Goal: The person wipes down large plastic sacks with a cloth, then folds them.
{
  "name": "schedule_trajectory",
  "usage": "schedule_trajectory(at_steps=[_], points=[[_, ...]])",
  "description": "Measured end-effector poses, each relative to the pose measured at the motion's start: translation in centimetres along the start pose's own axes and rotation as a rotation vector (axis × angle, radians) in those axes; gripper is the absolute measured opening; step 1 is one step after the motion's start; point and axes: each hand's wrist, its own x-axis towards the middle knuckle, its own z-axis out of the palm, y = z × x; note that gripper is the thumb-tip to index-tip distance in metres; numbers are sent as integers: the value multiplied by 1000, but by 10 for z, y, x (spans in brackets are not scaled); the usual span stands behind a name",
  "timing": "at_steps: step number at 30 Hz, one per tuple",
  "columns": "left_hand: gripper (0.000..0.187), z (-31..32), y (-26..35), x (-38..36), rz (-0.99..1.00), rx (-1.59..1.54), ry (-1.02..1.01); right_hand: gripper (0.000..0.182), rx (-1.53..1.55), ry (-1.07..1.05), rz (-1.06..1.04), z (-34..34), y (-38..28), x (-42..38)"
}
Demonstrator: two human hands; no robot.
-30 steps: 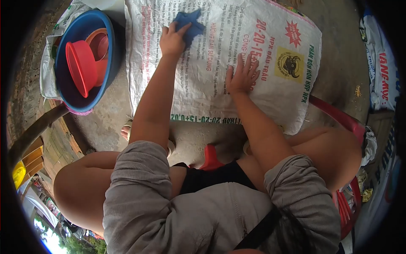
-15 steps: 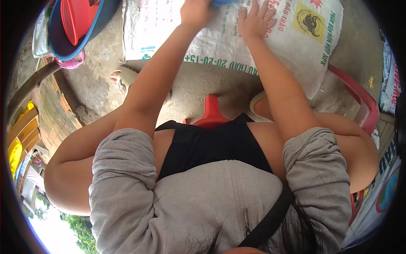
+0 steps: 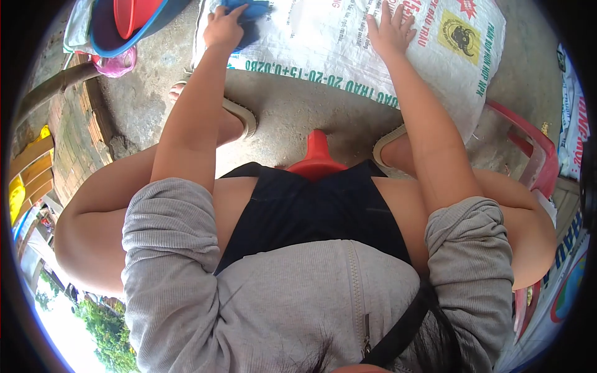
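Observation:
A white woven fertilizer sack (image 3: 317, 46) with green and red print and a yellow buffalo emblem lies flat on the ground in front of me. On its left part my left hand (image 3: 222, 30) holds a blue cloth (image 3: 250, 11) against the surface, fingers bent over the cloth's near edge. My right hand (image 3: 390, 32) rests flat on the sack's right half, fingers spread, holding nothing. The sack's far edge is cut off by the top of the view.
A blue basin (image 3: 121, 51) with a red container (image 3: 129, 15) inside stands at upper left, beside a pink plastic bag (image 3: 117, 64). A red stool (image 3: 317, 155) shows between my legs. A red plastic chair (image 3: 540, 152) is at right, near printed sacks (image 3: 572, 124).
My left hand has swept the blue cloth leftward across the sack, towards its left end. My right hand stays flat on the sack. The view has shifted slightly.

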Motion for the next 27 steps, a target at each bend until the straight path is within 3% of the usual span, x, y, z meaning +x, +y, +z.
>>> schedule_trajectory(at_steps=[2,4,6,8,9,10,12,15,19,23,24,27], points=[[54,-9,-15,-4,-319,-84,-13,68,-10,-119,16,-9,-2,0],[51,-6,-16,1,-378,-133,20,67,-24,-116,11,-7,-3,1],[52,3,3,5,-237,-206,222,67,-52,-110,28,-5,-4,0],[56,-18,55,-3,-24,-337,254,66,-37,-97,-2,-4,-4,-3],[49,-39,90,-13,85,-484,239,66,-43,-93,-3,-4,-4,-2],[60,-28,105,-11,150,-361,237,66,-49,-87,-1,-3,-4,-2],[59,-32,143,-28,262,-434,164,66,-62,-92,-7,-2,-7,-2],[56,-22,161,-43,491,-257,85,66,-73,-115,33,-3,-9,-1],[53,-10,125,-30,344,-319,-8,66,-73,-154,62,-5,-16,1],[58,11,66,-9,95,-186,86,67,-84,-177,67,-8,-15,4],[54,4,54,-8,13,-195,-95,67,-68,-192,67,-10,-15,3],[48,-21,46,-19,7,-327,1,68,-77,-266,69,-25,-17,8]])
